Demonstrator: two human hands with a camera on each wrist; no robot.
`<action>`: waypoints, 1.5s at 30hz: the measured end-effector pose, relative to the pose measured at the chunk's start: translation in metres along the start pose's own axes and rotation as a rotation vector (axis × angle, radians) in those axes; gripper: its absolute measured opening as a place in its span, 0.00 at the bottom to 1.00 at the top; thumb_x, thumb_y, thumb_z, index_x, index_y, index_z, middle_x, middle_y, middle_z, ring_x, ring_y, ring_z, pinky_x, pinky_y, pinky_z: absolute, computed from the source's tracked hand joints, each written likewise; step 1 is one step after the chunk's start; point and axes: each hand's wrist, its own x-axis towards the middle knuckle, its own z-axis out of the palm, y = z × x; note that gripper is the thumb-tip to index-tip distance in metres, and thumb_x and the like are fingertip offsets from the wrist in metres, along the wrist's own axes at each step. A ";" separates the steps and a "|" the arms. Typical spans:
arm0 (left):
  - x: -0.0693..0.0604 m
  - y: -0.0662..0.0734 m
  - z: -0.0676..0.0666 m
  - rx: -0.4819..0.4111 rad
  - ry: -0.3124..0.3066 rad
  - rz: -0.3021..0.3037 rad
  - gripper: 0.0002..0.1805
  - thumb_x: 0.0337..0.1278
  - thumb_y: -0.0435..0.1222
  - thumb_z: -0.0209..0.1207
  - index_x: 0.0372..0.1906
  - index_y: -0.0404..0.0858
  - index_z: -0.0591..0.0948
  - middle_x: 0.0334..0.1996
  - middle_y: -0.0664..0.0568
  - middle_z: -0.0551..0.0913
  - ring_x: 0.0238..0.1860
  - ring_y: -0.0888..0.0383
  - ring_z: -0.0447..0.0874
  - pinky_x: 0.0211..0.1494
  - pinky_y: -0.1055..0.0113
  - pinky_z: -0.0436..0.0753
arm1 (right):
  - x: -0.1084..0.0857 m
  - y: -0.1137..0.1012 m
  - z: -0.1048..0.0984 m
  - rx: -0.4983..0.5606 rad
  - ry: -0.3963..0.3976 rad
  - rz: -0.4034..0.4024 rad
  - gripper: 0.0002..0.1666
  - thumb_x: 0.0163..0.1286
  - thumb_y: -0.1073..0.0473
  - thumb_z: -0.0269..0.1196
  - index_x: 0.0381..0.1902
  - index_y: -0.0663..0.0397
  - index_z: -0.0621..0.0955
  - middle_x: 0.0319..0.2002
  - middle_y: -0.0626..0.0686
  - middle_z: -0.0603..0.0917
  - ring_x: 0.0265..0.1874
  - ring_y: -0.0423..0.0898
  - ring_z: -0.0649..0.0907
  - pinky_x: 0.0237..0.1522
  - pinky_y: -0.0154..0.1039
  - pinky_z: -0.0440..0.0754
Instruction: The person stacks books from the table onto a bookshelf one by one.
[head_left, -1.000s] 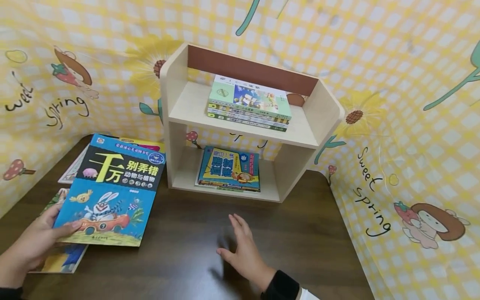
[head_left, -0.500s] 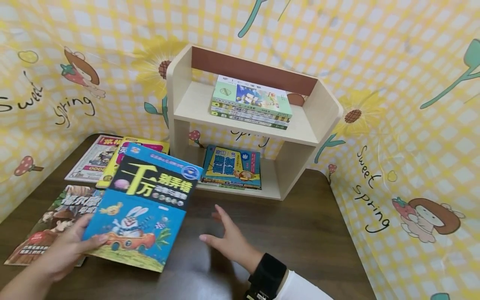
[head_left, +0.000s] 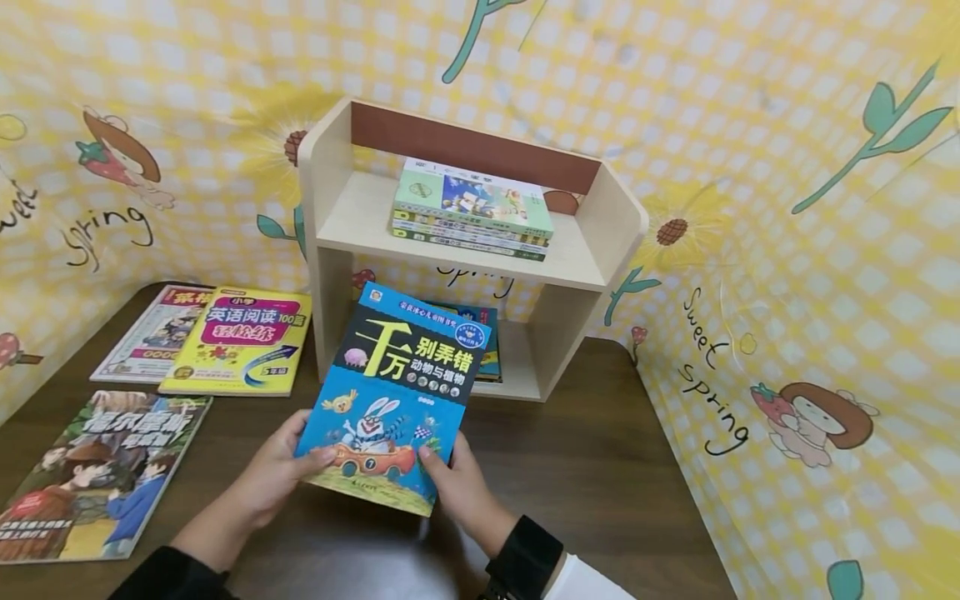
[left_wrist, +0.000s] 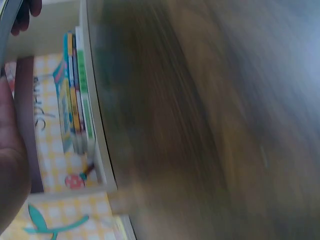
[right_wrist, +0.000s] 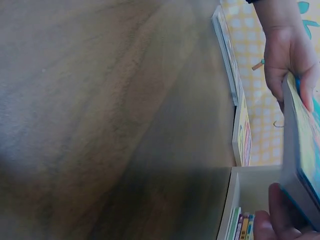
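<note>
A blue and black children's book (head_left: 397, 392) with a rabbit in an orange car is held up off the table, its cover facing me. My left hand (head_left: 273, 471) grips its lower left edge, thumb on the cover. On the lower right edge, my right hand (head_left: 468, 492) holds it too, thumb on the cover and fingers behind. Behind the book stands a small wooden bookshelf (head_left: 581, 275). The right wrist view shows the book (right_wrist: 295, 145) edge-on between both hands. At the left wrist view's border, only part of the left hand (left_wrist: 12, 160) appears.
Several green books (head_left: 472, 208) lie stacked on the upper shelf. A lower stack (head_left: 487, 333) is mostly hidden behind the held book. To the left lie a yellow workbook (head_left: 240, 342), a magazine (head_left: 150, 333) beneath it and a comic-style book (head_left: 97, 475). Checked cloth (head_left: 750, 250) surrounds the table.
My left hand has carried the blue book rightward from over the left-hand books to before the shelf. My right hand, free earlier, now holds its right edge. The books at left are uncovered.
</note>
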 end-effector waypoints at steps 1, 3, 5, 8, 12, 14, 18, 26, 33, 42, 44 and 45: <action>0.002 -0.001 0.005 -0.017 0.014 -0.004 0.27 0.67 0.31 0.54 0.63 0.29 0.55 0.38 0.61 0.83 0.37 0.63 0.83 0.41 0.68 0.83 | -0.001 0.000 -0.002 -0.007 0.022 0.017 0.31 0.77 0.55 0.50 0.71 0.57 0.55 0.58 0.58 0.76 0.51 0.48 0.80 0.53 0.45 0.80; 0.004 -0.002 0.015 -0.048 0.027 -0.016 0.25 0.68 0.31 0.53 0.62 0.30 0.55 0.38 0.60 0.83 0.37 0.62 0.84 0.41 0.68 0.84 | -0.002 0.000 -0.005 -0.007 0.064 0.043 0.31 0.78 0.52 0.49 0.72 0.55 0.55 0.57 0.56 0.76 0.51 0.46 0.80 0.53 0.44 0.80; 0.007 -0.004 0.024 -0.068 0.052 -0.037 0.24 0.69 0.31 0.52 0.62 0.31 0.56 0.38 0.60 0.83 0.37 0.62 0.84 0.41 0.68 0.84 | -0.004 -0.001 -0.009 0.006 0.103 0.056 0.30 0.78 0.51 0.48 0.72 0.53 0.56 0.56 0.55 0.77 0.49 0.45 0.81 0.53 0.43 0.80; 0.009 -0.006 0.038 -0.081 0.080 -0.079 0.25 0.70 0.32 0.52 0.64 0.32 0.55 0.40 0.57 0.83 0.39 0.63 0.83 0.43 0.68 0.84 | -0.004 -0.002 -0.015 0.031 0.166 0.057 0.30 0.78 0.52 0.48 0.72 0.52 0.57 0.55 0.54 0.78 0.46 0.44 0.81 0.50 0.41 0.81; 0.010 -0.008 0.052 -0.081 0.097 -0.124 0.29 0.69 0.34 0.54 0.66 0.34 0.54 0.44 0.52 0.82 0.40 0.62 0.83 0.43 0.68 0.84 | -0.003 -0.005 -0.025 0.052 0.214 0.053 0.29 0.78 0.53 0.48 0.73 0.51 0.59 0.52 0.55 0.79 0.43 0.44 0.81 0.47 0.39 0.81; 0.009 -0.007 0.058 -0.090 0.077 -0.141 0.31 0.68 0.35 0.55 0.67 0.33 0.53 0.46 0.50 0.82 0.40 0.60 0.84 0.44 0.66 0.84 | -0.002 -0.007 -0.031 0.051 0.227 0.057 0.29 0.78 0.53 0.48 0.73 0.51 0.60 0.48 0.55 0.80 0.40 0.44 0.81 0.44 0.38 0.81; 0.007 -0.007 0.060 -0.118 0.012 -0.167 0.32 0.66 0.35 0.57 0.66 0.31 0.53 0.45 0.48 0.83 0.41 0.57 0.85 0.44 0.61 0.85 | -0.003 -0.012 -0.044 0.039 0.227 0.090 0.29 0.78 0.54 0.48 0.73 0.53 0.62 0.39 0.53 0.81 0.34 0.43 0.81 0.38 0.36 0.80; 0.015 0.005 0.036 -0.112 -0.011 -0.182 0.34 0.67 0.38 0.56 0.67 0.33 0.51 0.45 0.49 0.81 0.42 0.55 0.84 0.47 0.57 0.84 | -0.004 -0.020 -0.082 -0.083 0.090 0.128 0.28 0.77 0.54 0.50 0.71 0.56 0.67 0.32 0.50 0.82 0.29 0.42 0.81 0.35 0.34 0.79; 0.022 0.020 0.013 -0.079 -0.019 -0.157 0.34 0.70 0.41 0.54 0.68 0.36 0.48 0.46 0.54 0.83 0.43 0.55 0.85 0.48 0.60 0.84 | -0.007 -0.022 -0.103 -0.119 -0.119 0.194 0.29 0.76 0.49 0.51 0.70 0.55 0.68 0.32 0.51 0.83 0.28 0.43 0.84 0.34 0.36 0.82; 0.029 0.030 -0.001 0.028 -0.074 -0.107 0.36 0.68 0.39 0.56 0.71 0.36 0.51 0.45 0.49 0.81 0.38 0.50 0.87 0.44 0.57 0.86 | -0.002 -0.031 -0.115 -0.149 -0.269 0.197 0.31 0.75 0.48 0.52 0.71 0.55 0.66 0.33 0.50 0.84 0.28 0.42 0.85 0.35 0.35 0.84; 0.029 0.031 -0.003 0.029 -0.130 -0.106 0.35 0.68 0.37 0.56 0.71 0.37 0.51 0.45 0.49 0.82 0.38 0.47 0.87 0.43 0.55 0.86 | 0.000 -0.033 -0.116 -0.160 -0.290 0.200 0.31 0.76 0.49 0.52 0.71 0.54 0.66 0.33 0.50 0.84 0.28 0.43 0.85 0.34 0.35 0.84; 0.029 0.031 -0.004 0.024 -0.163 -0.109 0.36 0.68 0.36 0.56 0.72 0.38 0.50 0.46 0.49 0.82 0.39 0.46 0.87 0.43 0.53 0.85 | 0.001 -0.033 -0.116 -0.165 -0.298 0.201 0.30 0.76 0.49 0.51 0.71 0.54 0.66 0.33 0.50 0.84 0.28 0.43 0.85 0.34 0.35 0.84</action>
